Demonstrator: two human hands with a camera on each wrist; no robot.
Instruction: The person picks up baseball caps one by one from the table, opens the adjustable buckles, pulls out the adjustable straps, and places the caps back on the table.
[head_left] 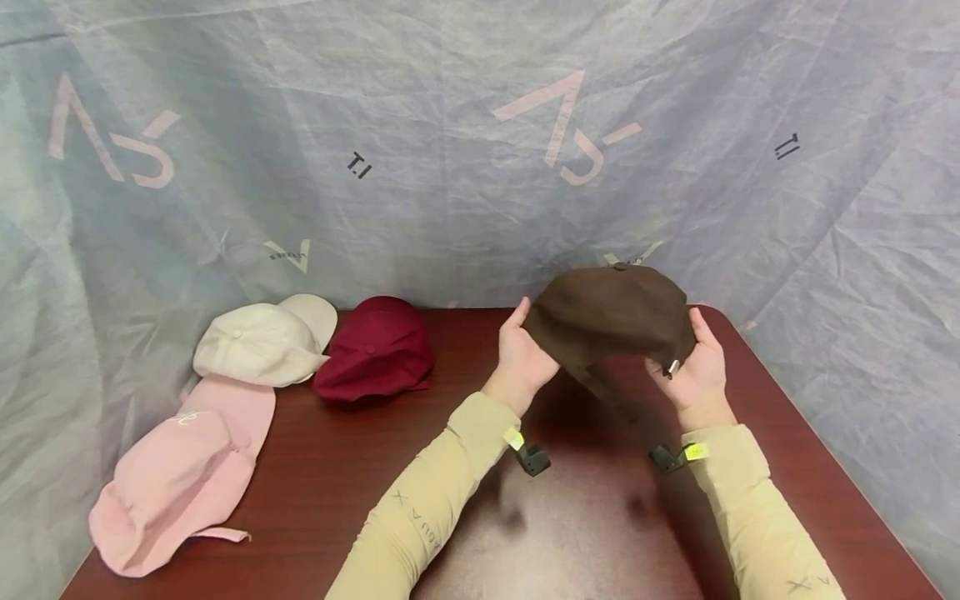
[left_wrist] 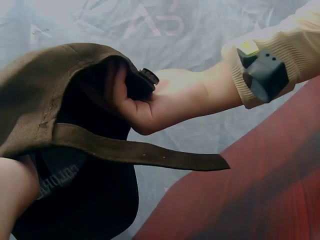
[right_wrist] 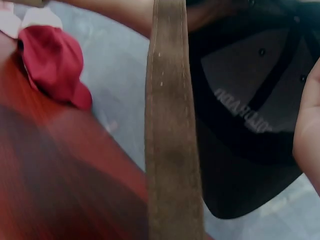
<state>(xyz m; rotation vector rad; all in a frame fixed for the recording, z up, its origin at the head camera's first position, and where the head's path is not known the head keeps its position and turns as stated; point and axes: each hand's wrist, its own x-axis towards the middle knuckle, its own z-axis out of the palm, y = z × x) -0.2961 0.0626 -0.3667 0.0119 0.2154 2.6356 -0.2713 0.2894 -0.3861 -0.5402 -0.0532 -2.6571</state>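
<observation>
A dark brown baseball cap is held up over the right part of the table, its back opening turned toward me. My left hand grips its left side, thumb outside. At the other side my right hand holds the edge, fingers reaching inside the cap in the left wrist view, beside the small buckle. The unfastened back strap hangs loose with its end free. In the right wrist view, pale lettering shows on the cap's dark lining.
On the table, a cream cap and a maroon cap sit at the back left. A pink cap lies nearer at the left edge, touching the cream one. A grey cloth backdrop rises behind the table.
</observation>
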